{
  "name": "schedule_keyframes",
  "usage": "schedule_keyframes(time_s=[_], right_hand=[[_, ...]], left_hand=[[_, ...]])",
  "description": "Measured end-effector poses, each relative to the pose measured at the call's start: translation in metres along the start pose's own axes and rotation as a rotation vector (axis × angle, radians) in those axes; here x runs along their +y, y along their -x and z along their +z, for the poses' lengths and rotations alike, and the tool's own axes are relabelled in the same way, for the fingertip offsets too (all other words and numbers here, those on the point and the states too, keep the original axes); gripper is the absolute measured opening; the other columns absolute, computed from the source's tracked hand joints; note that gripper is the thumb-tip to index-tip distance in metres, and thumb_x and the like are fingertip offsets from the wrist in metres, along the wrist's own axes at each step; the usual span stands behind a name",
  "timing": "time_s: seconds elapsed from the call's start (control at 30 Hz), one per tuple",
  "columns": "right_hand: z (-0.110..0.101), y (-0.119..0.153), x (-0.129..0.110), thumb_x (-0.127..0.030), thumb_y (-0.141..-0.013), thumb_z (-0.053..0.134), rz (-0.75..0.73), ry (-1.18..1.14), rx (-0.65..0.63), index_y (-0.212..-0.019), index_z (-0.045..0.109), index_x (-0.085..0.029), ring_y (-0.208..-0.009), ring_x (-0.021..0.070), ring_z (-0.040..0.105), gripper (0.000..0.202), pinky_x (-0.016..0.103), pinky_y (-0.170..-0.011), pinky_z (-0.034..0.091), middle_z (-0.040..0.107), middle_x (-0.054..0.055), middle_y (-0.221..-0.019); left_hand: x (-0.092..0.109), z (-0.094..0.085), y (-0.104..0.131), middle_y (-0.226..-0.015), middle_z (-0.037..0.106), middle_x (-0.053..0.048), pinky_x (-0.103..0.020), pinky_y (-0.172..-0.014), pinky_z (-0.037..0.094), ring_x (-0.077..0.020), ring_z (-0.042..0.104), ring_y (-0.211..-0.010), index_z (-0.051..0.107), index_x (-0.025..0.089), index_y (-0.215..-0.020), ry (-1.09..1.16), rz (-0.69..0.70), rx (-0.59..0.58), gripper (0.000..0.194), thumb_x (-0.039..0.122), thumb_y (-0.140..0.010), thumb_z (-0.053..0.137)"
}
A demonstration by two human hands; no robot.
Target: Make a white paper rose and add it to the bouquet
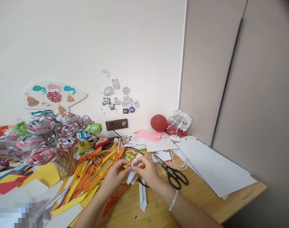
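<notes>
Above the wooden table, my left hand [116, 173] and my right hand [146, 171] meet with thumbs and forefingers pinched together. Both are closed on a small folded white paper piece [131, 178], whose petal-like lower part hangs between them. My fingers hide its middle. Just below my right hand, a folded white paper strip [143, 198] with a pointed end lies on the wood. Black-handled scissors [173, 174] rest to the right of that hand, tips pointing away from me. Left of my left hand spread many folded orange and yellow paper strips [87, 172].
Paper flowers [67, 129] stand bunched at the left. White sheets [213, 164] cover the table's right side [239, 205]. Behind lie a red balloon [159, 123], a plastic bag [180, 122], pink paper [149, 135] and a bead string [179, 165]. A black cable [120, 138] runs from the wall socket [116, 124].
</notes>
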State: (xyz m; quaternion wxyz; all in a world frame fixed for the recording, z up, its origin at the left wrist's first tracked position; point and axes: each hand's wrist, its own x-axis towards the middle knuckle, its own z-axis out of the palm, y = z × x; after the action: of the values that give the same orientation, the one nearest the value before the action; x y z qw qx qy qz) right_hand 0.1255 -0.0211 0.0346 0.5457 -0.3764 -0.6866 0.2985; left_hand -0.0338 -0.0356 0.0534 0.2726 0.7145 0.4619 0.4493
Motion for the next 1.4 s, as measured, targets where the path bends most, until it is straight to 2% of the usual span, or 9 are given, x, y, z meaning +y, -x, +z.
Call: schedule_keyframes(time_s=[0.13, 0.33, 0.63, 0.9, 1.1, 1.3, 1.4], right_hand=[[0.0, 0.0, 0.0, -0.016, -0.066, 0.064, 0.022, 0.008, -0.007, -0.072, 0.06, -0.021, -0.079, 0.0167, 0.057, 0.008, 0.025, -0.061, 0.046, 0.058, 0.002, -0.081], [0.0, 0.0, 0.002, -0.016, -0.067, 0.064, 0.017, 0.029, 0.007, -0.07, 0.06, -0.02, -0.08, 0.0171, 0.057, 0.006, 0.026, -0.066, 0.044, 0.06, 0.001, -0.078], [0.005, 0.001, 0.008, -0.016, -0.067, 0.065, 0.031, -0.012, 0.004, -0.07, 0.059, -0.02, -0.079, 0.0156, 0.056, 0.008, 0.025, -0.065, 0.044, 0.06, 0.0, -0.079], [0.004, -0.001, 0.01, -0.017, -0.066, 0.064, 0.049, -0.024, -0.064, -0.069, 0.062, -0.02, -0.077, 0.0159, 0.058, 0.004, 0.025, -0.064, 0.045, 0.062, 0.001, -0.078], [0.007, -0.004, 0.018, -0.016, -0.065, 0.065, 0.05, -0.044, -0.114, -0.069, 0.061, -0.019, -0.074, 0.0151, 0.056, 0.007, 0.025, -0.065, 0.042, 0.062, -0.001, -0.074], [0.005, -0.005, 0.017, -0.016, -0.066, 0.064, 0.052, -0.103, -0.163, -0.068, 0.059, -0.019, -0.07, 0.0138, 0.054, 0.006, 0.024, -0.066, 0.042, 0.06, -0.002, -0.07], [0.004, -0.005, 0.016, -0.017, -0.067, 0.064, 0.048, -0.092, -0.175, -0.069, 0.059, -0.019, -0.07, 0.0136, 0.054, 0.005, 0.024, -0.066, 0.042, 0.059, -0.002, -0.071]], left_hand=[[0.0, 0.0, 0.001, -0.075, 0.059, -0.002, -0.026, -0.06, 0.044, -0.0145, 0.054, -0.064, 0.059, 0.017, -0.077, -0.005, -0.032, -0.047, 0.021, 0.037, -0.073, 0.058], [-0.002, 0.0, 0.001, -0.074, 0.056, 0.0, -0.024, -0.058, 0.043, -0.0126, 0.051, -0.062, 0.056, 0.017, -0.081, 0.01, -0.043, -0.099, 0.018, 0.035, -0.075, 0.056], [-0.003, 0.0, 0.0, -0.076, 0.057, -0.001, -0.024, -0.064, 0.044, -0.0148, 0.054, -0.069, 0.057, 0.018, -0.077, -0.015, -0.016, -0.093, 0.017, 0.035, -0.074, 0.058], [-0.016, 0.003, -0.001, -0.075, 0.055, 0.0, -0.023, -0.061, 0.043, -0.0146, 0.053, -0.07, 0.055, 0.018, -0.078, 0.017, -0.027, -0.12, 0.02, 0.037, -0.074, 0.057], [-0.007, 0.001, 0.001, -0.073, 0.053, 0.001, -0.021, -0.055, 0.04, -0.0114, 0.049, -0.062, 0.054, 0.017, -0.075, 0.031, -0.076, -0.15, 0.023, 0.038, -0.072, 0.06], [-0.002, -0.003, 0.002, -0.077, 0.057, -0.001, -0.025, -0.068, 0.042, -0.0152, 0.052, -0.075, 0.055, 0.018, -0.075, 0.003, -0.003, -0.173, 0.017, 0.035, -0.073, 0.059], [-0.004, -0.005, 0.001, -0.075, 0.057, -0.001, -0.026, -0.069, 0.042, -0.0157, 0.053, -0.074, 0.056, 0.019, -0.075, -0.018, 0.002, -0.171, 0.016, 0.034, -0.072, 0.059]])
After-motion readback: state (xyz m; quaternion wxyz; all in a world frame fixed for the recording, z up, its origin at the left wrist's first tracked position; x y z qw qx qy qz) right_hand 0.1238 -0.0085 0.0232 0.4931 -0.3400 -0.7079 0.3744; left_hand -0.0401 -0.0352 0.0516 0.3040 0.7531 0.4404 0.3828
